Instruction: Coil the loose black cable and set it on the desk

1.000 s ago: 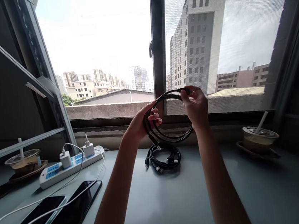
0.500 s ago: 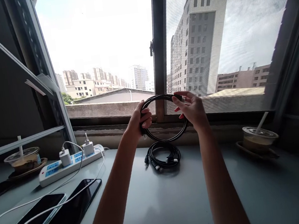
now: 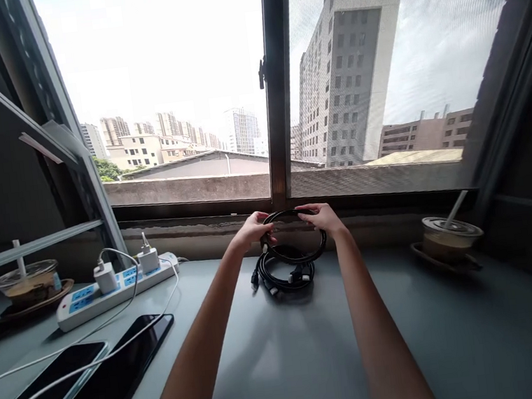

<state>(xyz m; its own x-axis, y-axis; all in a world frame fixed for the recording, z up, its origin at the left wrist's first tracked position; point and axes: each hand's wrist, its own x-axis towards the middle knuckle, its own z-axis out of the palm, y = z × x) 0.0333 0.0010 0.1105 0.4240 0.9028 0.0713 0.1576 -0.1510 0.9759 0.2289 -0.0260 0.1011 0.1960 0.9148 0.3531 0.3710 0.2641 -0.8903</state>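
Note:
A black cable wound into a loop (image 3: 325, 242) is held up between both hands, just above the table. My left hand (image 3: 252, 231) pinches the loop's upper left side, and my right hand (image 3: 324, 218) grips its upper right side. Beneath and partly behind the held loop, more coiled black cable (image 3: 295, 286) lies on the table, with several connectors showing on it. The lower edge of the held coil overlaps the lying one from here; I cannot tell whether they touch.
Left on the table (image 3: 285, 370) lie a white power strip (image 3: 118, 293) with two chargers, white cords, and dark phones or tablets (image 3: 135, 361). Lidded drink cups stand at the left (image 3: 28, 284) and right (image 3: 448, 239). A window frame (image 3: 278, 95) rises behind.
Both hands have come down with the looped cable, from in front of the window to just over the coil on the table. The right hand's fingers have shifted on the loop.

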